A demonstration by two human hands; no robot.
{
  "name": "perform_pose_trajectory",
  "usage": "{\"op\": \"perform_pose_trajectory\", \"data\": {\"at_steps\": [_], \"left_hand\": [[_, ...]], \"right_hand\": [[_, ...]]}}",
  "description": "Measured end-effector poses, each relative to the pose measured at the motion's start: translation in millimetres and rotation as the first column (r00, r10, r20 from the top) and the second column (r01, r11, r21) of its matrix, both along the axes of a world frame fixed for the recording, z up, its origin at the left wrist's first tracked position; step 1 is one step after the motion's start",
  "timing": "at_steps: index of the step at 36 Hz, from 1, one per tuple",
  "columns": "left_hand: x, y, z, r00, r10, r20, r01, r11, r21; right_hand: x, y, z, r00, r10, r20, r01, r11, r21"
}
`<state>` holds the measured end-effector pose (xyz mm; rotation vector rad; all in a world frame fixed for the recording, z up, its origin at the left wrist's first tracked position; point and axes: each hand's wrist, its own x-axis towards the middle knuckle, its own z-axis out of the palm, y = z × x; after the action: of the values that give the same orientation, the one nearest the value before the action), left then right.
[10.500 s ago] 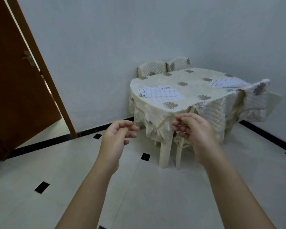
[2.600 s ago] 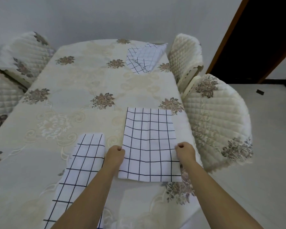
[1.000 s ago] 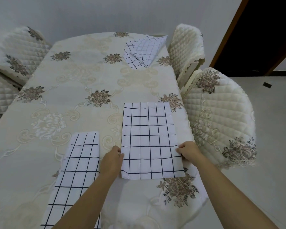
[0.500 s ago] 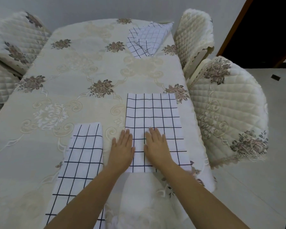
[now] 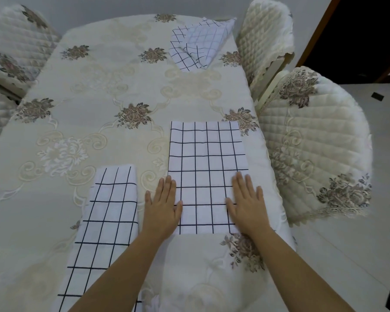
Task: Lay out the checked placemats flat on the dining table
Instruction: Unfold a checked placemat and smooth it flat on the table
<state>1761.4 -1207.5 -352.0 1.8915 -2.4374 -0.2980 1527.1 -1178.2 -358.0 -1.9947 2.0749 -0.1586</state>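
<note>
A white placemat with a black check [image 5: 206, 167] lies flat near the right edge of the dining table [image 5: 95, 91], which wears a cream flowered cloth. My left hand [image 5: 163, 208] presses flat on the mat's near left edge, fingers straight. My right hand [image 5: 245, 206] presses flat on its near right edge. A second checked placemat [image 5: 106, 226] lies to the left, narrower and folded, partly under my left forearm. A third checked placemat [image 5: 198, 45] lies crumpled and folded at the far right of the table.
Two chairs with quilted cream covers [image 5: 309, 140] [image 5: 265, 34] stand close against the table's right side. More covered chairs [image 5: 14, 43] stand at the far left. A dark doorway [image 5: 358, 34] opens at the upper right, above pale floor tiles.
My hands have slid apart over the placemat, from its middle out to its left and right edges. Earlier they held the mat's near corners and laid it down.
</note>
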Motion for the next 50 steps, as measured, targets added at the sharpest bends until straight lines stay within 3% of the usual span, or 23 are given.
{"op": "perform_pose_trajectory", "data": {"at_steps": [12, 19, 23, 26, 30, 38, 42, 45, 47, 50], "left_hand": [[-11.4, -18.0, 7.5, 0.999, -0.017, 0.052, 0.021, 0.996, -0.086], [-40.3, -49.8, 3.7, 0.995, -0.087, 0.038, 0.086, 0.996, 0.018], [-39.8, -59.8, -3.8, 0.993, -0.109, 0.053, 0.109, 0.994, 0.015], [-33.3, -64.0, -6.8, 0.996, -0.085, 0.025, 0.086, 0.996, -0.033], [-24.6, -74.6, -7.2, 1.000, -0.016, 0.004, 0.016, 1.000, -0.006], [-12.6, -100.1, -7.3, 0.997, 0.074, -0.024, -0.072, 0.996, 0.048], [-16.3, -108.2, -2.6, 0.996, 0.089, -0.013, -0.087, 0.991, 0.097], [-22.7, -116.3, 2.1, 0.996, 0.078, -0.041, -0.076, 0.996, 0.041], [-30.4, -124.2, 4.4, 0.999, 0.024, -0.048, -0.024, 1.000, -0.009], [-44.5, -135.6, 3.5, 0.999, -0.034, 0.006, 0.033, 0.996, 0.085]], "right_hand": [[3.7, -14.5, 13.8, 0.996, -0.088, 0.000, 0.088, 0.993, -0.077], [63.7, -65.4, 24.4, 0.985, 0.169, 0.038, -0.170, 0.985, 0.019], [73.0, -78.1, 16.9, 0.971, 0.230, 0.062, -0.234, 0.970, 0.072], [60.8, -82.5, 9.8, 0.984, 0.179, -0.013, -0.178, 0.983, 0.036], [34.9, -88.8, 6.0, 0.990, 0.140, 0.010, -0.140, 0.989, 0.044], [-21.7, -96.1, 4.7, 0.991, -0.134, -0.010, 0.134, 0.990, 0.042], [-22.0, -101.6, 7.9, 0.988, -0.153, 0.012, 0.152, 0.987, 0.045], [-13.9, -114.5, 12.3, 0.983, -0.173, 0.057, 0.173, 0.985, 0.016], [0.3, -125.1, 15.4, 0.990, -0.127, 0.061, 0.127, 0.992, -0.008], [28.8, -140.4, 17.6, 0.999, 0.003, 0.042, -0.002, 1.000, -0.020]]}}
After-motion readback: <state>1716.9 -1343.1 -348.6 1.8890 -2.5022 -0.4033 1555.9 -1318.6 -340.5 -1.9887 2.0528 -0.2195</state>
